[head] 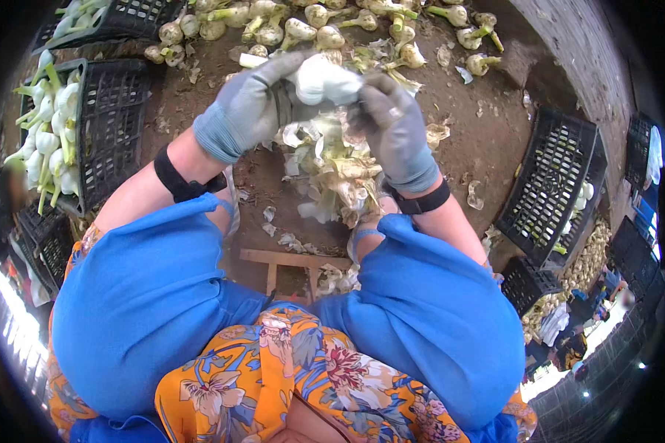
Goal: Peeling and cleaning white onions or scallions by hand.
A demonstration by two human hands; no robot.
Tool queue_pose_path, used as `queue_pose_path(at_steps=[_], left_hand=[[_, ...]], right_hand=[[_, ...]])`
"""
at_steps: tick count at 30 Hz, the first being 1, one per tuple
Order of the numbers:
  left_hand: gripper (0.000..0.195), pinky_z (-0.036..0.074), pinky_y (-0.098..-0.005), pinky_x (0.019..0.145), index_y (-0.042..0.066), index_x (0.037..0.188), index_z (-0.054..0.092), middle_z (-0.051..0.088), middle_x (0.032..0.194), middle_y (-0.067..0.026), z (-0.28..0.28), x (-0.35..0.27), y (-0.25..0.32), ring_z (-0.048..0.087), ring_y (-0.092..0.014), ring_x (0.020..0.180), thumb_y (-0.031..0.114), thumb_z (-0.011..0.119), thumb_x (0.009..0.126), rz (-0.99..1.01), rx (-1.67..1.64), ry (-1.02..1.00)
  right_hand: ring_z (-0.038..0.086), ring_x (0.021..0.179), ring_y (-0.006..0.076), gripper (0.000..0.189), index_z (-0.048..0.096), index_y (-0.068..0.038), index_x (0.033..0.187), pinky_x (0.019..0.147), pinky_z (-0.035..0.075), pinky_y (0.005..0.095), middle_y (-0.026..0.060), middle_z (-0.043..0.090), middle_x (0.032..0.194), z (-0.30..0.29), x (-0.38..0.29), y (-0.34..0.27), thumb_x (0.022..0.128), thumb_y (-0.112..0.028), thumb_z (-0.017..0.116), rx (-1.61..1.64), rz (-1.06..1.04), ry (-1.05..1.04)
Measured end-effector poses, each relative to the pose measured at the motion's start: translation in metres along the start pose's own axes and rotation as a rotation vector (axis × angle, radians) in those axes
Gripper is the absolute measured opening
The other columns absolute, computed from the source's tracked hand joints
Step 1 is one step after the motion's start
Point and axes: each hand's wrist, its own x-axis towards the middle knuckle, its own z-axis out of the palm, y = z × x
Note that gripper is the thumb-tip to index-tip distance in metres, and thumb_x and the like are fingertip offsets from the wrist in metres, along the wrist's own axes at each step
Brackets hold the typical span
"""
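Note:
A clean white garlic bulb (324,82), slightly blurred, is held up before me between both hands. My left hand (257,102), in a grey coated glove, grips it from the left; a cut pale stem (250,60) pokes out beyond the fingers. At the bulb's right end, my gloved right hand (392,119) has its fingers curled against the white outer layer; blur hides the exact hold. Beneath the hands lies a heap of peeled garlic skins and leaves (338,171). Unpeeled, soil-stained garlic bulbs (330,37) are spread on the ground just past them.
A black plastic crate (113,111) full of white garlic stands at left, another crate (94,27) behind it. At right is a tilted black crate (548,183) with garlic. A small wooden frame (296,258) lies between my feet. Farther right, people (576,326) sit near piled garlic (587,257).

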Motion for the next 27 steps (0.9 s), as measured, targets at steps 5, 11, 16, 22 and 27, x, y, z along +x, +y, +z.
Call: queue_pose_path(at_steps=[5, 11, 16, 22, 27], left_hand=[[0.039, 0.053, -0.0408, 0.090, 0.005, 0.131, 0.053, 0.062, 0.124, -0.0098, -0.009, -0.006, 0.009, 0.061, -0.024, 0.112, 0.029, 0.043, 0.102, 0.107, -0.066, 0.005], [0.034, 0.049, -0.0455, 0.099, 0.002, 0.125, 0.053, 0.060, 0.123, -0.0133, -0.010, 0.008, -0.002, 0.060, -0.027, 0.112, 0.024, 0.050, 0.100, 0.132, -0.171, -0.022], [0.035, 0.046, -0.0456, 0.103, 0.000, 0.127, 0.052, 0.059, 0.125, -0.0133, -0.001, -0.001, 0.001, 0.058, -0.027, 0.116, 0.023, 0.047, 0.101, 0.125, -0.102, -0.113], [0.037, 0.053, -0.0397, 0.094, -0.004, 0.130, 0.052, 0.059, 0.127, -0.0152, 0.000, -0.008, 0.007, 0.061, -0.025, 0.112, 0.017, 0.043, 0.101, 0.195, -0.149, -0.118], [0.035, 0.053, -0.0397, 0.092, -0.001, 0.129, 0.054, 0.061, 0.124, -0.0124, 0.003, 0.001, -0.001, 0.061, -0.024, 0.112, 0.018, 0.049, 0.100, 0.221, -0.074, -0.056]], right_hand=[[0.066, 0.095, 0.0191, 0.027, 0.057, 0.005, 0.117, 0.083, 0.054, 0.0281, 0.0123, 0.066, 0.105, -0.024, 0.001, -0.013, 0.092, -0.006, 0.055, -0.342, -0.316, 0.212], [0.066, 0.097, 0.0201, 0.044, 0.053, 0.000, 0.125, 0.083, 0.055, 0.0316, 0.0148, 0.064, 0.109, 0.020, 0.009, -0.015, 0.087, -0.013, 0.071, -0.787, -0.465, 0.064], [0.067, 0.085, 0.0198, 0.024, 0.066, -0.003, 0.104, 0.075, 0.053, 0.0305, 0.0094, 0.068, 0.089, 0.007, 0.027, -0.006, 0.083, -0.012, 0.073, -0.559, -0.283, 0.163], [0.065, 0.082, 0.0191, 0.018, 0.067, -0.004, 0.101, 0.075, 0.052, 0.0309, 0.0082, 0.067, 0.090, -0.027, 0.015, -0.018, 0.086, -0.014, 0.070, -0.603, 0.044, 0.293], [0.065, 0.080, 0.0160, 0.019, 0.067, -0.003, 0.102, 0.072, 0.052, 0.0290, 0.0071, 0.068, 0.088, 0.018, 0.012, -0.012, 0.087, -0.014, 0.070, -0.804, -0.353, 0.106]])
